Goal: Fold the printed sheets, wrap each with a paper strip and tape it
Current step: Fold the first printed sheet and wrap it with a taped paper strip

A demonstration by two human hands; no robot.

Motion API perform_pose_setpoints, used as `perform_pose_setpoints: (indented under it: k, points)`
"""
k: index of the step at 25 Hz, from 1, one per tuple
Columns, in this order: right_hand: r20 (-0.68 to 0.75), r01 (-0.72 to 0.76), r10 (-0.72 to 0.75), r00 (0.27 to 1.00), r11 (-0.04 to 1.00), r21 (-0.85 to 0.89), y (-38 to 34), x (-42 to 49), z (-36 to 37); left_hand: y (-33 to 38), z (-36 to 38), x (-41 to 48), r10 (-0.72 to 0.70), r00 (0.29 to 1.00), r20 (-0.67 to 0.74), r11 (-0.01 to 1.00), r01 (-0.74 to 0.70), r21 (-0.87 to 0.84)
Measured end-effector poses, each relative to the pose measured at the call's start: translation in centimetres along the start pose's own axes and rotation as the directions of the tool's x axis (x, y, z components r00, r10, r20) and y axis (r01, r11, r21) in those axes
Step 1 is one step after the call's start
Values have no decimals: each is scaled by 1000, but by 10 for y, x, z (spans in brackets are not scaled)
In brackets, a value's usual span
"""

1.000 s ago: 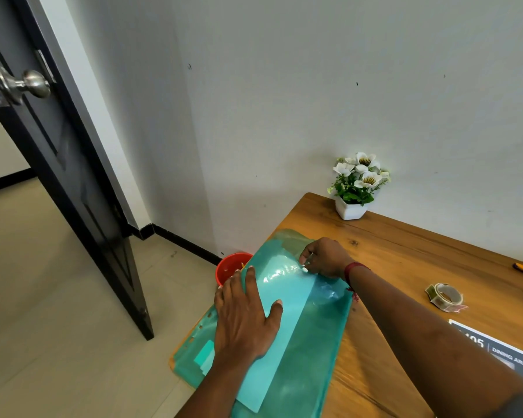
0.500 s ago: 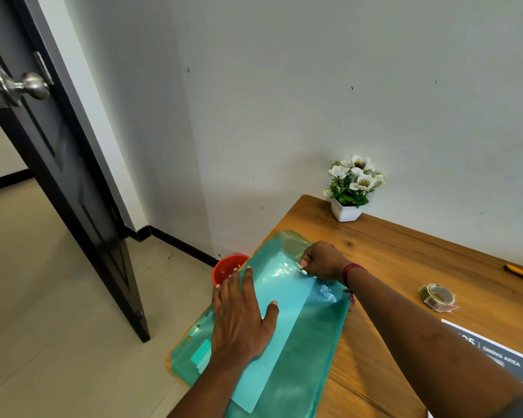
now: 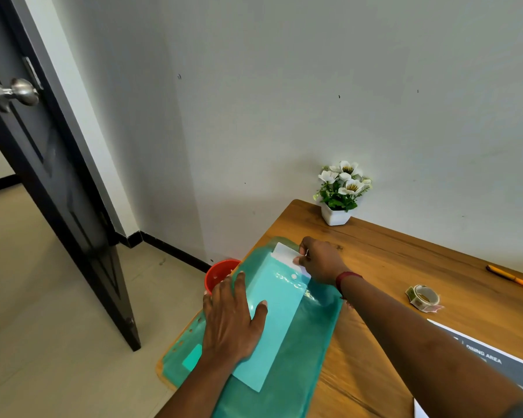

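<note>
**Wooden table, left edge: paper strip held at the folder's far mouth**

Wooden table (image 3: 405, 260) is set against a grey wall, and a green plastic folder (image 3: 311, 357) is laid along its left edge, the near left corner of the folder hanging slightly over that edge. A paper strip (image 3: 284, 255) is seen inside it, pale turquoise through the plastic, with only its white far end showing beyond the folder's opening.

The strip's long axis is pointed away from the person, toward the far left corner of the table, where a flower pot (image 3: 335, 218) is stood. The exposed end is pinched by the right hand (image 3: 322, 263), thumb and fingers closed on the paper. The left hand (image 3: 230, 322) is pressed flat on the folder nearer the person, fingers straight and slightly spread, the thumb laid over the covered part of the strip.

The right hand is therefore the one at the free end. Any pull is judged to be needed along the strip's length, toward the far edge, while the folder is pinned down by the left hand.

A tape roll (image 3: 424, 297) is left well to the right, and a printed sheet (image 3: 495, 362) is lying at the near right edge.
</note>
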State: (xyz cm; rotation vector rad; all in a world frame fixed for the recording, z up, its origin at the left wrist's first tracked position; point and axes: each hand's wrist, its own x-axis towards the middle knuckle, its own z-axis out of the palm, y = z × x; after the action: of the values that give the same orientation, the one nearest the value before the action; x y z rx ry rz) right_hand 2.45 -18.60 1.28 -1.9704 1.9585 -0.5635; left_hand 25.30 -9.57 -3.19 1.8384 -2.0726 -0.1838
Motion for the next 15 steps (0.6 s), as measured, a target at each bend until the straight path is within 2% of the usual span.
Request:
perform_pose_setpoints:
  k: [3,7,15]
  points:
    - [-23,52,-54,998,996,-71,-2,-3,1,2,2,1,-10,1000,20,999,9,44]
    - [-130,-22,10,991,996,-86,3,-5,-3,3,2,1,-2,998,60,998,-1,61]
    - [-191,-114,123,974,992,58,14,0,-10,7,-5,1,-2,995,98,998,-4,62]
